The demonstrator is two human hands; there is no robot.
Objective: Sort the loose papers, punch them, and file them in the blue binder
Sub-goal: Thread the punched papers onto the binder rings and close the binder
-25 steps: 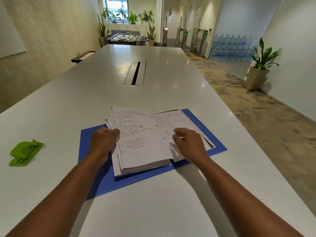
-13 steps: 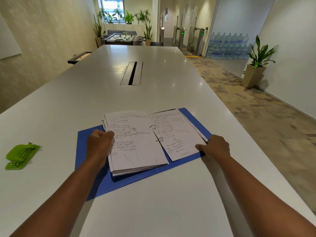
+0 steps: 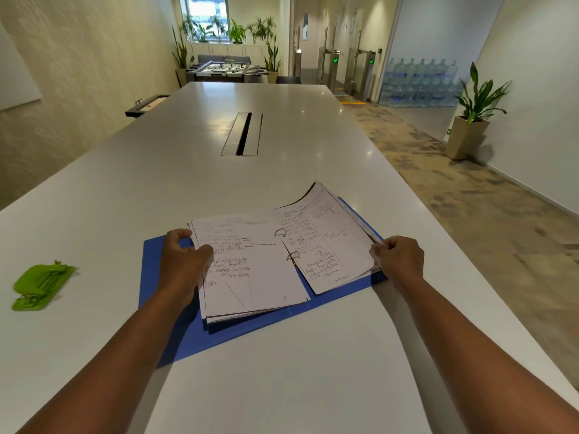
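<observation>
The blue binder (image 3: 175, 333) lies open and flat on the white table (image 3: 282, 386). Handwritten papers sit on its two metal rings (image 3: 286, 245): a left stack (image 3: 257, 277) and a right stack (image 3: 332, 245). My left hand (image 3: 185, 261) rests on the left stack's left edge, fingers curled at the sheets. My right hand (image 3: 398, 258) pinches the right edge of the right stack, and the top sheet's far corner curls upward. The green hole punch (image 3: 42, 286) lies apart on the table, far to the left.
A cable slot (image 3: 242, 134) runs along the table's middle. The table's right edge drops to a carpeted floor, with a potted plant (image 3: 473, 114) by the wall. A foosball table (image 3: 225, 70) and water bottles (image 3: 419, 83) stand far back.
My right hand slid from the middle of the pages to the right stack's outer edge and took hold of it; the top right sheet's far corner has lifted. The left hand stayed put.
</observation>
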